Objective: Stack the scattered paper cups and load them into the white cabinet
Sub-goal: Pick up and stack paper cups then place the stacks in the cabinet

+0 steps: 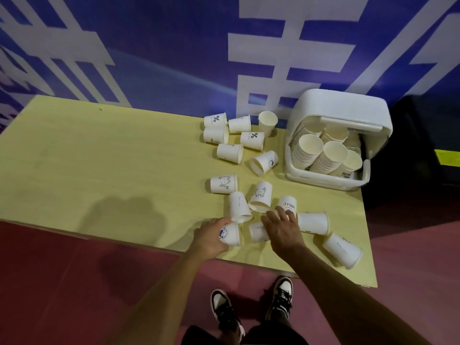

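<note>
Several white paper cups lie scattered on their sides over the right half of the yellow table (pixel 99 158). My left hand (pixel 211 237) grips one printed cup (pixel 230 234) near the front edge. My right hand (pixel 282 227) rests with spread fingers on another lying cup (pixel 257 231), beside a "HELLO" cup (pixel 288 204). The white cabinet (pixel 343 108) stands at the back right with its lid up, and several stacks of cups (pixel 326 158) sit inside it.
More cups lie to the right of my right hand (pixel 313 222) and near the table's right front corner (pixel 342 250). A blue and white wall runs behind the table. My shoes stand on the red floor (pixel 74 282) below the front edge.
</note>
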